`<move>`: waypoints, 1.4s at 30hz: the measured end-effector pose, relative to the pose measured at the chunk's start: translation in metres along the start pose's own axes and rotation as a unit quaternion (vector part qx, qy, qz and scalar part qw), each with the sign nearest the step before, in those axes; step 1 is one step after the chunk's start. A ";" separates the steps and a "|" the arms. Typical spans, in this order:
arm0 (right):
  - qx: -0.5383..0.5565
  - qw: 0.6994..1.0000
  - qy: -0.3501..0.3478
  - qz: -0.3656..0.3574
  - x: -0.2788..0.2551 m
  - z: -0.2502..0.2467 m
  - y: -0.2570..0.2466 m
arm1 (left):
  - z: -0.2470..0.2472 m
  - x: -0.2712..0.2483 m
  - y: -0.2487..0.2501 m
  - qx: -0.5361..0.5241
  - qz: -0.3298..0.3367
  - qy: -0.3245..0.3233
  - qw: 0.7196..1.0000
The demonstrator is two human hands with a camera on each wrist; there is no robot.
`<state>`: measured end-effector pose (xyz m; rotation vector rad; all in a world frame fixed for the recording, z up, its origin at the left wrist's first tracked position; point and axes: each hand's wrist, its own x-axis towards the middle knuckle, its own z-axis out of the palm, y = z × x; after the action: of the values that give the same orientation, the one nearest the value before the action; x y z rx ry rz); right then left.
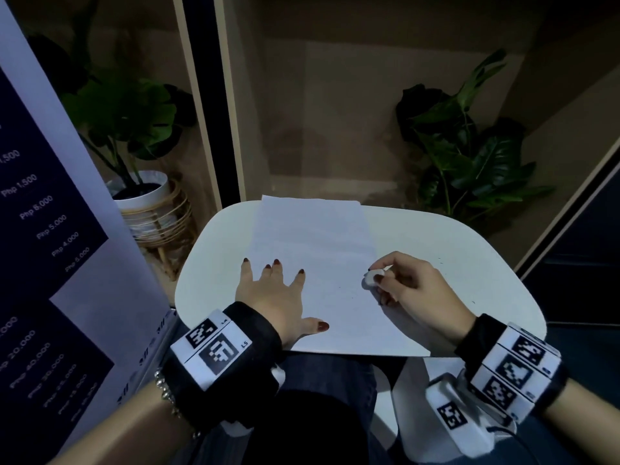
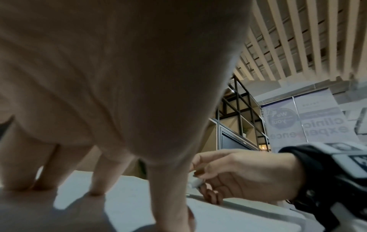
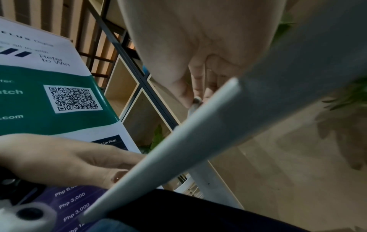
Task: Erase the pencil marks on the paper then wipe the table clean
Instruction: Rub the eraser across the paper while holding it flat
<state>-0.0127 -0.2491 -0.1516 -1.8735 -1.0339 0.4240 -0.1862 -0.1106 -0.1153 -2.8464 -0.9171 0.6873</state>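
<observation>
1. White and rounded, the table [image 1: 453,250] carries the paper [image 1: 315,250], whose long axis runs from 6 to 12 o'clock.
2. At 8 o'clock the left hand [image 1: 271,290] lies flat with its fingers spread, pinning the sheet.
3. The right hand [image 1: 412,283] pinches the eraser [image 1: 370,278] at the sheet's 3 o'clock edge, so it is the nearer hand; any remaining marks likely lie toward 9 o'clock of it, too faint to confirm.

My right hand [image 1: 407,285] hides most of the eraser [image 1: 370,278]; only one white end shows. My left hand [image 1: 273,293] covers part of the paper [image 1: 322,250]. Any pencil marks there are too faint to tell, and the right wrist view is blurred.
</observation>
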 end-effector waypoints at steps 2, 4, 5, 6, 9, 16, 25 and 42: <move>0.013 1.000 -0.016 0.002 0.000 0.000 -0.004 | 0.003 0.001 0.001 0.005 -0.007 0.006 1.000; 0.002 1.000 -0.022 -0.004 -0.001 -0.002 -0.009 | 0.004 0.003 0.002 0.007 -0.012 0.012 1.000; 0.003 1.000 -0.023 -0.010 -0.002 -0.002 -0.012 | 0.004 0.003 0.001 0.005 -0.013 0.015 1.000; -0.002 1.000 -0.027 -0.015 -0.004 0.001 -0.013 | 0.005 0.004 0.001 0.002 -0.014 0.017 1.000; -0.059 0.997 -0.024 -0.047 -0.016 0.020 -0.013 | 0.006 0.004 0.001 -0.003 -0.010 0.024 1.000; -0.135 0.989 -0.002 -0.053 -0.012 0.024 -0.012 | 0.007 0.003 0.004 0.011 -0.004 0.033 0.999; -0.159 0.986 0.004 -0.051 -0.006 0.022 -0.012 | 0.011 0.004 0.006 0.011 -0.007 0.042 0.999; -0.121 0.992 0.014 -0.040 -0.009 0.035 -0.014 | 0.018 0.005 0.004 -0.029 0.070 0.082 0.994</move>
<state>-0.0475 -0.2332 -0.1586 -2.0355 -1.1794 0.2323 -0.1877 -0.1124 -0.1340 -2.9855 -0.7326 0.4368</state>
